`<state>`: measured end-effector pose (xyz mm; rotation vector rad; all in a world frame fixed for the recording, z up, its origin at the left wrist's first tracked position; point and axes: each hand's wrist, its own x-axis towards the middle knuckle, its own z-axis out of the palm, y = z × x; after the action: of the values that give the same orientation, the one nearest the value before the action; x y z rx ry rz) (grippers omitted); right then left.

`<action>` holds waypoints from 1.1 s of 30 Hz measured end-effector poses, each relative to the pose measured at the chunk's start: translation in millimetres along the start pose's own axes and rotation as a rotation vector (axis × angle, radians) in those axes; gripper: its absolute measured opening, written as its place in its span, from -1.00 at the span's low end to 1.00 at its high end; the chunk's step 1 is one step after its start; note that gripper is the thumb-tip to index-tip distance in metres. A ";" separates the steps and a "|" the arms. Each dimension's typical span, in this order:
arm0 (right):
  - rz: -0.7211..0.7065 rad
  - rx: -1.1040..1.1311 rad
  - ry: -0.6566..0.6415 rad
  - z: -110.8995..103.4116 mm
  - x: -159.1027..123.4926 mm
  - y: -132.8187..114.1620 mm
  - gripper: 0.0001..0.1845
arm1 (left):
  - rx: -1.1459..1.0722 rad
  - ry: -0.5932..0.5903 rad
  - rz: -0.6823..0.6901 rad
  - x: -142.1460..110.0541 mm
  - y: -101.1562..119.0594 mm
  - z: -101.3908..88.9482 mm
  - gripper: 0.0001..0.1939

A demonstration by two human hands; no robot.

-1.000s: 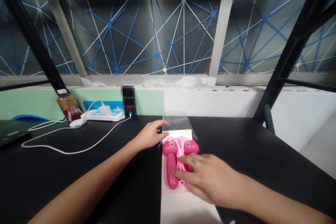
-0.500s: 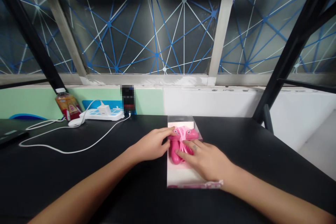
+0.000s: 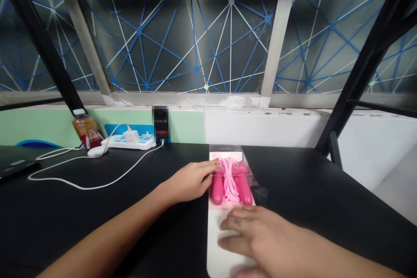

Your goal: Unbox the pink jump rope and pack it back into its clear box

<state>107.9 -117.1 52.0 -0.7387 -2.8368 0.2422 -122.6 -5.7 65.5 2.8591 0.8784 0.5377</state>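
A pink skipping rope (image 3: 231,182) with two thick handles, its cord bundled between them, lies on a white and pale pink backing card (image 3: 216,230). A clear plastic cover (image 3: 224,149) shows over its upper part, and a clear flap juts out on the right. My left hand (image 3: 192,180) grips the left edge of the clear package, fingers over the top and thumb at the side. Over the card's lower white part is my right hand (image 3: 260,234), its fingers apart; the thumb is partly out of frame at the bottom.
On the left of the black table (image 3: 156,234) stand a drink bottle (image 3: 87,130) and a white power strip (image 3: 143,141) with a plugged-in charger (image 3: 130,136). White cable (image 3: 84,188) loops over the table. A blurred-out dark device (image 3: 161,124) leans at the wall.
My right hand has moved off the skipping rope toward me. Both handles now show, and the white card reaches farther toward the near edge. My left hand stays on the package.
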 end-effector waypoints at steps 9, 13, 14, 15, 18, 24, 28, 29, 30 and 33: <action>0.236 0.063 0.029 -1.9 -3.4 5.6 -0.23 | 0.004 -0.014 -0.004 1.0 4.7 -2.2 -0.64; 0.271 0.040 0.027 -0.2 1.2 8.2 -0.24 | 0.005 -0.016 0.000 0.9 5.9 -2.5 -0.66; 0.282 0.032 0.029 0.3 2.8 9.6 -0.26 | 0.007 -0.017 0.000 1.0 6.4 -2.6 -0.66; 0.294 0.025 0.029 0.7 4.1 11.0 -0.27 | 0.009 -0.018 0.000 1.0 6.9 -2.7 -0.66; 0.320 0.025 0.009 -0.5 4.3 13.7 -0.29 | 0.004 -0.015 0.000 1.1 8.0 -3.0 -0.67; 0.221 0.050 0.024 -17.3 -3.9 15.9 -0.38 | -0.038 -0.007 -0.007 -1.3 1.2 -4.6 -0.66; 0.260 -0.048 0.267 -23.4 -2.3 31.4 -0.64 | -0.121 -0.047 -0.009 -2.0 -4.5 -10.2 -0.70; 0.286 -0.073 0.315 -22.5 -2.0 36.6 -0.64 | -0.144 -0.055 -0.021 -1.6 -4.9 -11.9 -0.71; 0.314 -0.086 0.348 -20.8 -1.9 41.7 -0.62 | -0.166 -0.060 -0.039 -1.1 -4.9 -13.6 -0.71; 0.393 -0.074 0.362 -13.0 -3.3 54.4 -0.43 | -0.208 -0.074 -0.089 -1.0 -3.4 -18.0 -0.63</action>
<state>139.0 -70.4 52.8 -1.2171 -2.3546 0.0510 -131.7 -3.6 81.3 2.6221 0.8768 0.4789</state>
